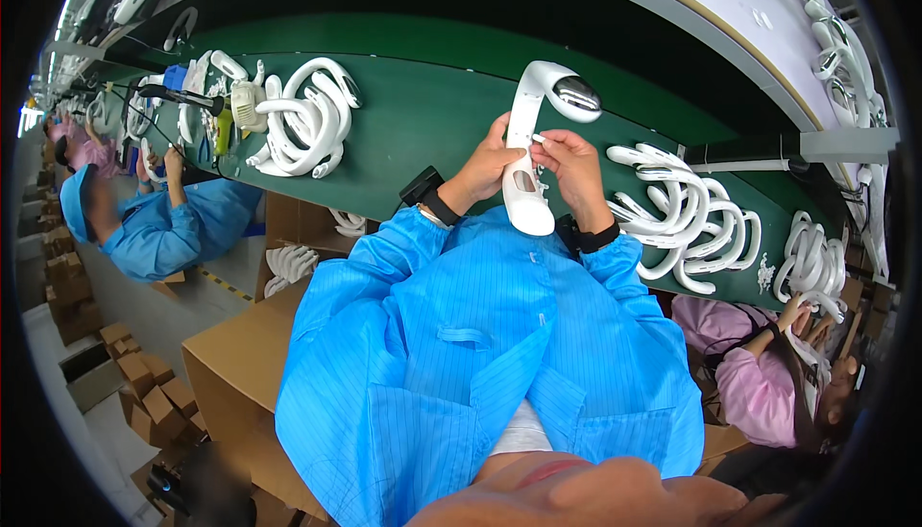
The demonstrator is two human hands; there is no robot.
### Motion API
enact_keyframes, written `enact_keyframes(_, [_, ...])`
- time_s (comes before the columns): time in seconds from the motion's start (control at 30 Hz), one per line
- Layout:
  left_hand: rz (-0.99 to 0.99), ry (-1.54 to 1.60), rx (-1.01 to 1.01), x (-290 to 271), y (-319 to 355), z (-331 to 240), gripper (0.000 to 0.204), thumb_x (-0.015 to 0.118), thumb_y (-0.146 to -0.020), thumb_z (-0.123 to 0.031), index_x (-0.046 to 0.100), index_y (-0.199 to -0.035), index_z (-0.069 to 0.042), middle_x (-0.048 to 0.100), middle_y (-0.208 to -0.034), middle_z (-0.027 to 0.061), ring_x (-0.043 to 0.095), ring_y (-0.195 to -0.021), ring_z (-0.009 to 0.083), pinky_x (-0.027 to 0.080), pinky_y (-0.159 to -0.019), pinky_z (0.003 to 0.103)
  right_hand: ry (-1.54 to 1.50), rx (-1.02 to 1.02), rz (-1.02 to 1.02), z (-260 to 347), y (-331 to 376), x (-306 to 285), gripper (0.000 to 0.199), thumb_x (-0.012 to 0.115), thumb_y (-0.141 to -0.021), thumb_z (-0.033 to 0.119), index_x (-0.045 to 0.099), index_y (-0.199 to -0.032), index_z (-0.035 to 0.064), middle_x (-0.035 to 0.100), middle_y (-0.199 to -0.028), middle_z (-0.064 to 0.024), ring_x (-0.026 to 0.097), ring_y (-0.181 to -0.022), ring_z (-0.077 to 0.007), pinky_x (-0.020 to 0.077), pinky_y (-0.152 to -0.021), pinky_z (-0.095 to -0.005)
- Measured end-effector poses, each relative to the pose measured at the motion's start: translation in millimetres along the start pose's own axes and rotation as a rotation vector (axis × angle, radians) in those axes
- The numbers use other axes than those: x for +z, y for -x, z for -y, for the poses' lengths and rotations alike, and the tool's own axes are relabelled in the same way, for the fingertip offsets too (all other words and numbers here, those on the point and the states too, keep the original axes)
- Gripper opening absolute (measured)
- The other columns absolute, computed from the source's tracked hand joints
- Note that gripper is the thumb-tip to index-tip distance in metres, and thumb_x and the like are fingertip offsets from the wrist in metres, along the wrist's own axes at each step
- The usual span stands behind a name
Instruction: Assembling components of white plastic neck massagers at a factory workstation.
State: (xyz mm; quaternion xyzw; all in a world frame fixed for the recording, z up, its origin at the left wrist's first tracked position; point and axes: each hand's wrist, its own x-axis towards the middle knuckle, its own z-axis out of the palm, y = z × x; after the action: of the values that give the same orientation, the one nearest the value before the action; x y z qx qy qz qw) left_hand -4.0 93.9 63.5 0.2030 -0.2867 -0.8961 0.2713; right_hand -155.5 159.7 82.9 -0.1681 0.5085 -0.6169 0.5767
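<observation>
In front of my chest, a white curved plastic housing (521,125) stands lengthwise over the edge of the green table. Its top bends over to the right and ends in a shiny silver cap; an oval cutout shows near the lower end. My left hand (485,170) is closed around its left side, thumb lying across the front. On the other side, my right hand (574,164) pinches a small white piece (540,139) against or close beside the housing. The fingers partly hide that piece, so I cannot tell whether it touches.
White curved parts lie in a pile (312,123) at left and another pile (677,205) at right. Small white bits (765,273) sit farther right. Co-workers in blue (182,229) and pink (754,392) flank me. A shelf (672,8) overhangs; a cardboard box (240,344) stands below left.
</observation>
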Motion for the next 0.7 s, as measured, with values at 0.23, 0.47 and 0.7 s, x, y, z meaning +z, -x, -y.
enact_keyframes(0.23, [-0.007,0.051,-0.088,2.0,5.8,-4.0,0.072,0.052,-0.082,-0.002,0.014,-0.142,-0.015,0.051,-0.108,0.0148,0.06,-0.08,0.0212,0.055,-0.068,0.036,-0.102,-0.099,0.117,26.4,-5.0,-6.2,0.009,0.052,-0.083,-0.001,0.058,-0.089,-0.0025,0.063,-0.09,-0.0131,0.066,-0.084,-0.0251,0.0576,-0.068,-0.0295])
enact_keyframes(0.47, [0.027,0.029,-0.104,1.8,5.4,-17.2,0.073,0.052,-0.083,-0.003,0.014,-0.143,-0.016,0.051,-0.107,0.0157,0.061,-0.078,0.0218,0.055,-0.066,0.036,0.137,-0.108,0.267,50.3,-2.1,-0.3,0.007,0.054,-0.082,0.0,0.059,-0.086,-0.0019,0.063,-0.087,-0.0107,0.067,-0.081,-0.0249,0.0572,-0.067,-0.0287])
enact_keyframes(0.7, [-0.001,0.05,-0.13,8.0,4.5,-22.0,0.072,0.05,-0.081,-0.001,0.016,-0.143,-0.016,0.051,-0.107,0.0147,0.061,-0.076,0.0215,0.055,-0.065,0.036,0.212,-0.069,0.229,51.4,-6.8,1.6,0.012,0.056,-0.081,-0.002,0.06,-0.092,-0.0024,0.064,-0.085,-0.01,0.065,-0.073,-0.0186,0.0548,-0.064,-0.0264])
